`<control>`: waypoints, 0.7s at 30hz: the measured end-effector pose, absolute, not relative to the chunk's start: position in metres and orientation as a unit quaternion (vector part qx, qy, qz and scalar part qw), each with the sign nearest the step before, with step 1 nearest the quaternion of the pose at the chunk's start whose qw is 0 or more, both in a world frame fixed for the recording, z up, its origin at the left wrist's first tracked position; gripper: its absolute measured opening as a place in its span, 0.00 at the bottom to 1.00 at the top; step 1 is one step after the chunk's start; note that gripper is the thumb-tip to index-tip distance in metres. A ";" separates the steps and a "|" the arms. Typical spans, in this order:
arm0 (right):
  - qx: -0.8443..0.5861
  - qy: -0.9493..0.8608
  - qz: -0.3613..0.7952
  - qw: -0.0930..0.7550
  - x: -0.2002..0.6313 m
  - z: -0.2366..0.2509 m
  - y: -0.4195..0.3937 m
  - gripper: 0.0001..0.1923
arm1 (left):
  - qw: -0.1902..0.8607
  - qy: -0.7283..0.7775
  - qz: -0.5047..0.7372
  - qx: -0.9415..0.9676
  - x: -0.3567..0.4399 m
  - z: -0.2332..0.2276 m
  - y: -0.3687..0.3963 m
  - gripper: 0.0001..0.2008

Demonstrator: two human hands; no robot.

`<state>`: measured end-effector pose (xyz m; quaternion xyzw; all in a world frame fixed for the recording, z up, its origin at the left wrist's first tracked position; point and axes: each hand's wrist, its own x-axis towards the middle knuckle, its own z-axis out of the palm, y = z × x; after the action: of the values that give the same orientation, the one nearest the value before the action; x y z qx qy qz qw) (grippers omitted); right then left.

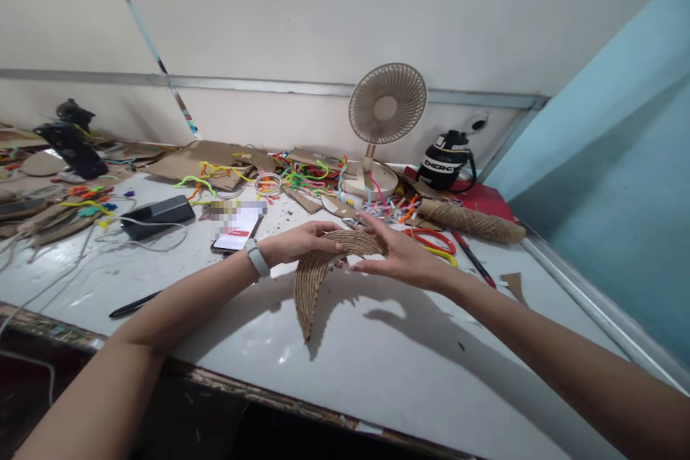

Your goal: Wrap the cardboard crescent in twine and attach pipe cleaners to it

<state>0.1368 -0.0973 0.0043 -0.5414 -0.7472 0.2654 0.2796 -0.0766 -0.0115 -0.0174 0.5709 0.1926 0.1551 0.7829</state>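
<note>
Closest, the left hand [302, 242] and right hand [396, 255] pinch the upper edge of a twine-wrapped crescent [319, 274], its tip resting mid-bench [410, 366]. Beyond lie a phone [236, 233], orange scissors [434, 238] and a twine cone [470, 221]. Farthest, a fan [386, 109] stands at the back edge.

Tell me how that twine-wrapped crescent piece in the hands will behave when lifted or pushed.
The twine-wrapped crescent probably stays fairly stiff: its pointed tail juts down unsupported without drooping. It looks light, since the left hand and right hand carry it by fingertips alone. The ribbed twine surface should grip rather than slip, and being flat and curved, it is unlikely to roll on the table.
</note>
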 end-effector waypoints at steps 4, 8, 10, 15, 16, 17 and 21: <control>-0.625 -0.720 0.144 0.265 0.169 0.005 -0.091 0.31 | 0.796 0.217 0.229 0.516 -0.078 -0.030 0.006 0.15; -0.717 -0.694 0.022 0.055 0.206 -0.007 -0.102 0.18 | 0.768 0.289 0.237 0.520 -0.082 -0.041 0.017 0.13; -0.718 -0.696 0.003 -0.004 0.216 -0.014 -0.108 0.19 | 0.759 0.298 0.246 0.524 -0.082 -0.043 0.017 0.14; -0.740 -0.672 -0.014 -0.026 0.222 -0.018 -0.114 0.21 | 0.755 0.277 0.270 0.529 -0.079 -0.042 0.011 0.16; -0.750 -0.660 -0.016 -0.028 0.223 -0.017 -0.114 0.19 | 0.757 0.274 0.272 0.527 -0.078 -0.042 0.010 0.16; -0.760 -0.649 -0.019 -0.032 0.224 -0.017 -0.114 0.18 | 0.757 0.273 0.275 0.526 -0.078 -0.042 0.009 0.16; -0.775 -0.631 -0.008 -0.037 0.225 -0.016 -0.113 0.17 | 0.755 0.287 0.274 0.523 -0.077 -0.041 0.006 0.17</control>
<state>0.2253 -0.1134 -0.0159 -0.7747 -0.6312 -0.0077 -0.0373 -0.0771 0.0063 -0.0415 0.5227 0.2870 0.2741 0.7545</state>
